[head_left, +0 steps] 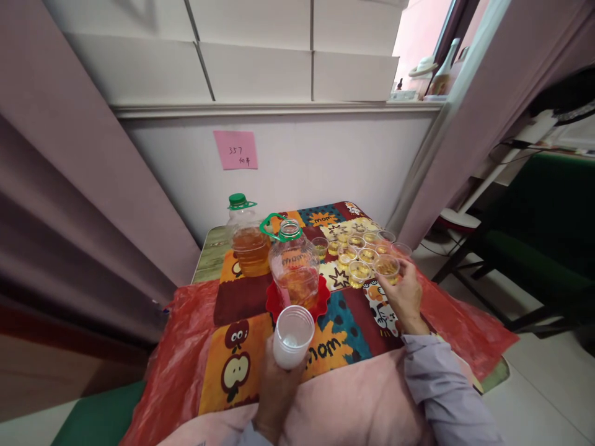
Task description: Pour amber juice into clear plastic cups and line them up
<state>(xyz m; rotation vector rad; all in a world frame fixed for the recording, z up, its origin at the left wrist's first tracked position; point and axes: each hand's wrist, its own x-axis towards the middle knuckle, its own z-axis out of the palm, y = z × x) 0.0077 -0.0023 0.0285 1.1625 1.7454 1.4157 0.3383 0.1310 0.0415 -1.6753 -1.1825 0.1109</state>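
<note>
Our left grip (277,383) wraps around a stack of translucent cups (294,337); our right grip (405,296) pinches a clear, round cup (386,267) holding yellow liquid (387,271).

A plain whitish wall (325,161) bears a pink square paper note (235,150) with handwriting. Above it runs a narrow pale sill (279,110), backed by large white rectangular panels (255,71). Daylight enters through a dark-framed window (425,28) at upper right. Mauve fabric curtains (60,124) hang on both sides. At right, a dark green chair (553,217) stands on light floor tiles (553,359), near a white stand (460,218) with a round base.
</note>
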